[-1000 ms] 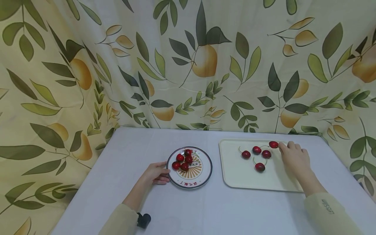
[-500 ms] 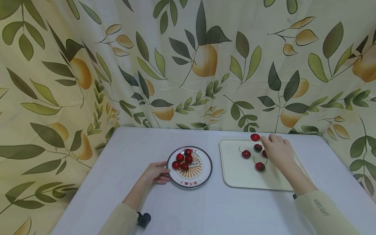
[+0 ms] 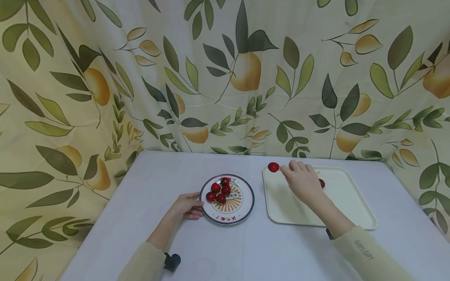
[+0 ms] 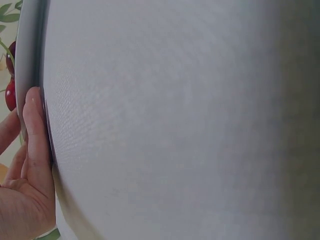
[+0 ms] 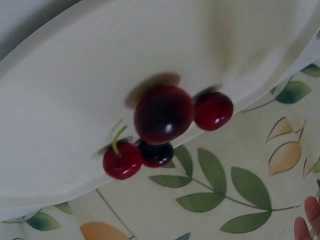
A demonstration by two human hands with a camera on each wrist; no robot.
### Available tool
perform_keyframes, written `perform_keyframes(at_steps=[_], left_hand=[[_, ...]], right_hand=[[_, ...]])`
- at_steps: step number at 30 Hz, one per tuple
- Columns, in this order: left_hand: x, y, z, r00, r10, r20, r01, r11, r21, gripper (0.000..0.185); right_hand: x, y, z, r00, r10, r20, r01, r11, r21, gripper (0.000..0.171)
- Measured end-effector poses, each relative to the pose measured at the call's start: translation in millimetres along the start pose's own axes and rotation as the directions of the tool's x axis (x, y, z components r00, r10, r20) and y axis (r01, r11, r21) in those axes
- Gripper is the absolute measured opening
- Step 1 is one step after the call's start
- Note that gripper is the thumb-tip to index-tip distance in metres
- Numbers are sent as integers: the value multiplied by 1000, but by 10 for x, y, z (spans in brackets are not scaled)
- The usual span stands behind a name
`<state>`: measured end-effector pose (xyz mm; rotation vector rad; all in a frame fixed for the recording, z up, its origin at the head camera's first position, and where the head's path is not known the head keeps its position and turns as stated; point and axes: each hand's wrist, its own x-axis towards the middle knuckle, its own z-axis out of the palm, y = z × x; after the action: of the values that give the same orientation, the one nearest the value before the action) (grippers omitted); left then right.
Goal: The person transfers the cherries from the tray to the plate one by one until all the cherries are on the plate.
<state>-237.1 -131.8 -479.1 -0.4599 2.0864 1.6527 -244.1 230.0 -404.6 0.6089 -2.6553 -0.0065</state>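
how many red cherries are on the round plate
5 red cherries on the round plate, in its left half: one at the back, two in the middle, two in front. None seems hidden.

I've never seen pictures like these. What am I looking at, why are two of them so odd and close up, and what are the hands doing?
No machine here: a person works with two bare hands and wears three cameras. The wide picture comes from a head camera looking down at a table under a pale grey cloth. The two close, tilted pictures come from cameras on each wrist.

On the table stand a round white plate with a dark rim, holding a small heap of red cherries, and a cream rectangular tray.

The left hand rests against the plate's edge; the left wrist view shows its fingers along that rim.

The right hand pinches the stem of a single red cherry, held up over the tray's left far corner. The right wrist view shows four dark red cherries left on the tray.
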Motion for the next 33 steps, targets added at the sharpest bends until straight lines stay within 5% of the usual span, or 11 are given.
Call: perform_keyframes(at_steps=[18, 33], left_hand=[[-21, 15, -4, 1000, 7, 25, -6, 1000, -31, 54], [-16, 13, -2, 1000, 12, 20, -11, 999, -34, 53]], right_hand=[[148, -836, 235, 979, -201, -9, 202, 978, 49, 25], [172, -1236, 479, 940, -341, -12, 341, 936, 85, 20]])
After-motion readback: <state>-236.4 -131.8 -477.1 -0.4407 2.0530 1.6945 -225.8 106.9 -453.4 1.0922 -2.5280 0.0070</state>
